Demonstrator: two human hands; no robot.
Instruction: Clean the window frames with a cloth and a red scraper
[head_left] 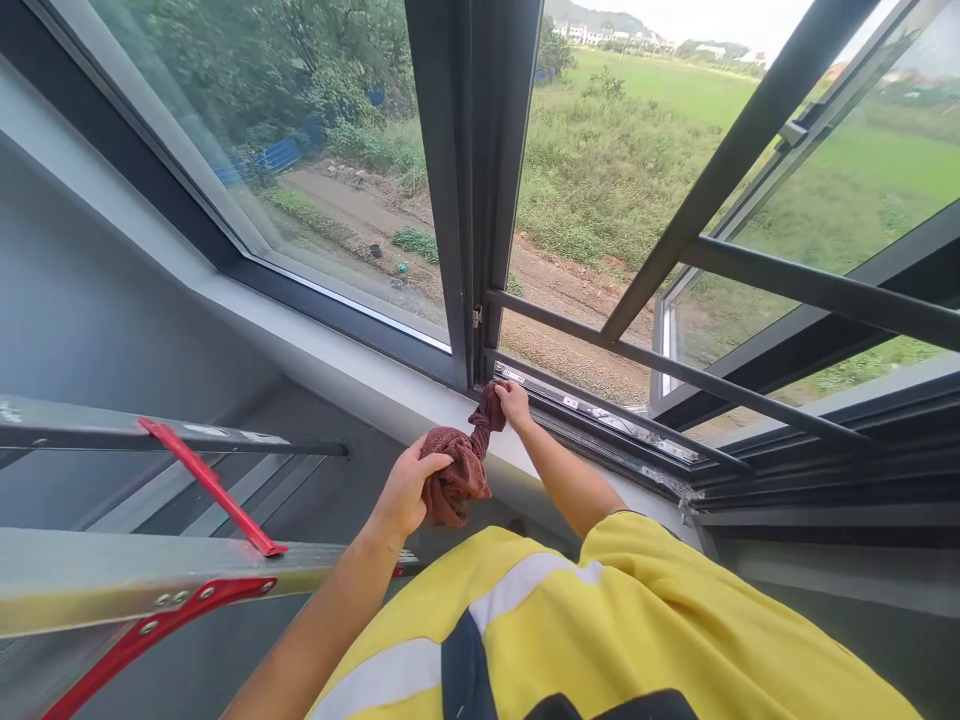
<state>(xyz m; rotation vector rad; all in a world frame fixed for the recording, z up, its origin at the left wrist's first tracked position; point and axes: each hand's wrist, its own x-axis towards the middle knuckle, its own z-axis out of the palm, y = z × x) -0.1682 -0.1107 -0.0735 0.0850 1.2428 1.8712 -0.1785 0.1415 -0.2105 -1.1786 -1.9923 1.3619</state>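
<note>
Both hands grip a twisted rag (461, 465); right hand (514, 402) presses its upper end into the window track (600, 412). Left hand (405, 490) clutches the lower bunch, nearer the body.

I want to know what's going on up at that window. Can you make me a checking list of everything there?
Surface: grey sill under the dark window track.
Job's things: reddish-brown cloth, one end pressed into the track corner.
Clutter: nothing seen.
Hands: left hand grips the bunched cloth; right hand pinches its upper end at the track.
Cables: nothing seen.
Surroundings: open window sash, metal ladder with red braces, fields and a dirt road outside.
</note>
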